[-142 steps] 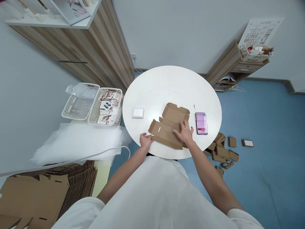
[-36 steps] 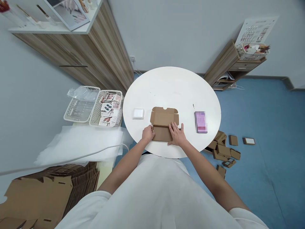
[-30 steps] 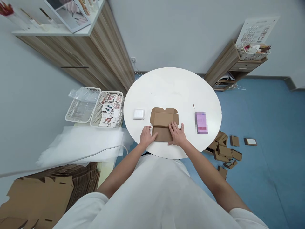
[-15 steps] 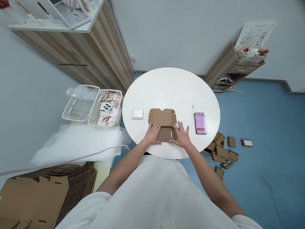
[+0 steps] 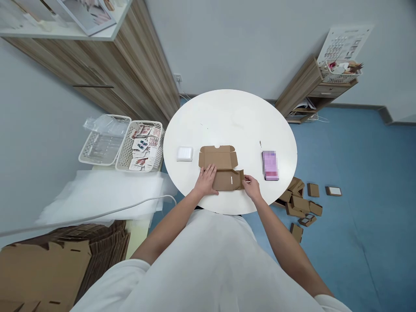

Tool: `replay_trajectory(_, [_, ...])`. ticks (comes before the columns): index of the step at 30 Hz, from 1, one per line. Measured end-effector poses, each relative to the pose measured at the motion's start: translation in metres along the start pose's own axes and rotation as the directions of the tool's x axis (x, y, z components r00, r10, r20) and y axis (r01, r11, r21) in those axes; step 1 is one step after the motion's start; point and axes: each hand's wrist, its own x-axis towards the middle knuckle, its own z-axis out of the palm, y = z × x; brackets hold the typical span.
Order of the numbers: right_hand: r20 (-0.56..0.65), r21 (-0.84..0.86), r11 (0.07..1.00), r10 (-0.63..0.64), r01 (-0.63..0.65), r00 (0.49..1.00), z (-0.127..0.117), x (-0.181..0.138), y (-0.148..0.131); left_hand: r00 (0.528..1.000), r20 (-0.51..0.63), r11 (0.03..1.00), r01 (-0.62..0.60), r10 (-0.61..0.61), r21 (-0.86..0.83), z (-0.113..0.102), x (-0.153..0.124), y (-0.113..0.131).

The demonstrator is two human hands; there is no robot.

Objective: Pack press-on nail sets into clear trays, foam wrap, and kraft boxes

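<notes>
The left hand (image 5: 205, 182) lies flat across the cardboard box (image 5: 222, 180), apparently steadying it while the right hand (image 5: 252, 187) pinches its end flap (image 5: 241, 176)

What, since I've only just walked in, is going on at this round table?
A person is handling a brown cardboard box on the white table. The left hand lies flat over its left part, while the right hand is at the end flap on the right. The lid panel lies open on the far side, so the box is not closed. A white packet lies to the left, a phone to the right.
</notes>
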Motion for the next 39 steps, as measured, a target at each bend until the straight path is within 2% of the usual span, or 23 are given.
replay_trajectory(8, [-0.054,-0.266,0.958,-0.123,0.105,0.991,0.004,-0.009,-0.016,0.998,-0.017,0.998,0.057,-0.057,-0.028,-0.002,-0.002,0.005])
replay_trajectory(12, [-0.065,-0.225,0.971,-0.097,0.08,0.993,0.007,-0.007,-0.023,0.996,-0.015,0.996,0.085,-0.086,-0.04,-0.002,-0.002,0.009])
replay_trajectory(17, [-0.01,-0.253,0.955,-0.16,0.152,0.987,0.016,-0.006,-0.03,0.993,-0.007,0.992,0.117,-0.117,-0.038,0.001,-0.001,0.012])
replay_trajectory(24, [0.074,-0.23,0.95,-0.2,0.212,0.977,0.022,-0.004,-0.019,0.996,-0.011,0.996,0.087,-0.088,-0.033,0.001,-0.002,0.009])
replay_trajectory(27, [0.119,-0.187,0.959,-0.191,0.211,0.974,0.024,-0.001,-0.014,0.996,-0.005,0.996,0.09,-0.09,-0.018,0.002,-0.002,0.009])
replay_trajectory(31, [0.057,-0.202,0.972,-0.115,0.124,0.992,0.031,0.004,-0.014,0.996,-0.016,0.996,0.089,-0.089,0.0,0.004,-0.002,0.009])
replay_trajectory(34, [0.062,-0.312,0.947,-0.057,0.074,0.996,0.034,0.007,-0.017,0.997,-0.032,0.998,0.065,-0.066,-0.013,0.004,-0.002,0.009])
replay_trajectory(39, [0.08,-0.503,0.859,-0.065,0.096,0.995,0.036,0.012,-0.022,0.989,-0.144,0.996,-0.037,0.025,-0.08,-0.001,-0.019,0.009])
